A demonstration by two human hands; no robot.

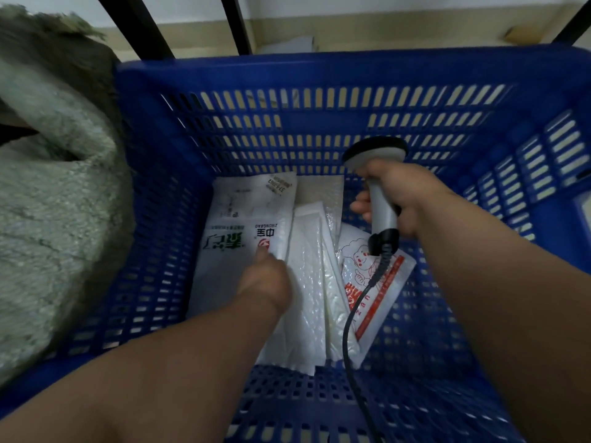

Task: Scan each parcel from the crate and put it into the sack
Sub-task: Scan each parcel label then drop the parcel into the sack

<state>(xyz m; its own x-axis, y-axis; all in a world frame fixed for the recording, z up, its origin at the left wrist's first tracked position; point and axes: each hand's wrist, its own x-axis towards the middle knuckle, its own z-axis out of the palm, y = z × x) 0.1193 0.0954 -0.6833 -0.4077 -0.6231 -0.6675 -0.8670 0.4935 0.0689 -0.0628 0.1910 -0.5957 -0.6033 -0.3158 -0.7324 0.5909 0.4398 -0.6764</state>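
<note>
My left hand reaches down into the blue crate, fingers curled at the seam between two parcels; whether it actually has hold of either I cannot tell, since my knuckles hide the fingertips. The printed white parcel lies flat on the crate floor with its long axis running away from me, its label end at the far wall and its lettering upside down to me. Just beside it, the bubble mailer lies along the same line, its near end partly under my wrist. To the right the cartoon parcel is tilted, its far end leaning left under the mailer's edge.

My right hand grips the grey handle of the scanner, head pointing away toward the far wall, above the parcels. Its black cable trails down across the cartoon parcel toward me. The grey sack bulges against the crate's left wall.
</note>
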